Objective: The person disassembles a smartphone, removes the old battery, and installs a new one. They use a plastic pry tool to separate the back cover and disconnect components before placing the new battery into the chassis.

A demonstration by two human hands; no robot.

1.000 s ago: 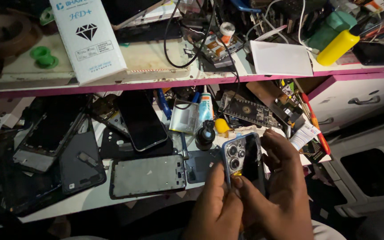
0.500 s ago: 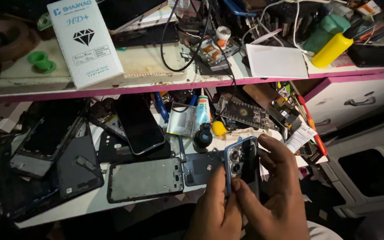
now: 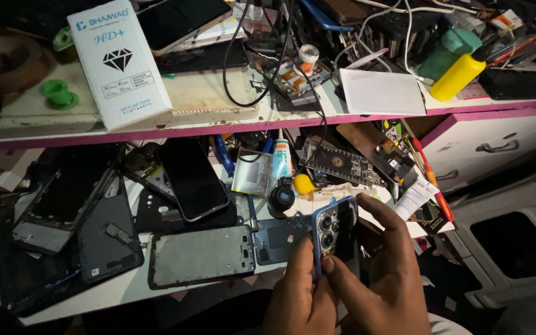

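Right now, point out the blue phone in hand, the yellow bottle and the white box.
blue phone (image 3: 333, 232), head view, camera block on its back.
yellow bottle (image 3: 457, 77), head view, middle of body.
white box (image 3: 119, 65), head view, printed front face.

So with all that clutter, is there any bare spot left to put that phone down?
Barely. A pale strip of lower bench runs along its front edge below the grey phone frame. On the upper shelf, a bare patch lies right of the white box. Everywhere else is crowded.

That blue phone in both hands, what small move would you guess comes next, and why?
Probably a small prying push along the edge. Both hands hold the phone upright, camera side showing; the left hand presses its thumb at the lower left edge while the right hand wraps the far side. Other opened phone parts lie on the bench.
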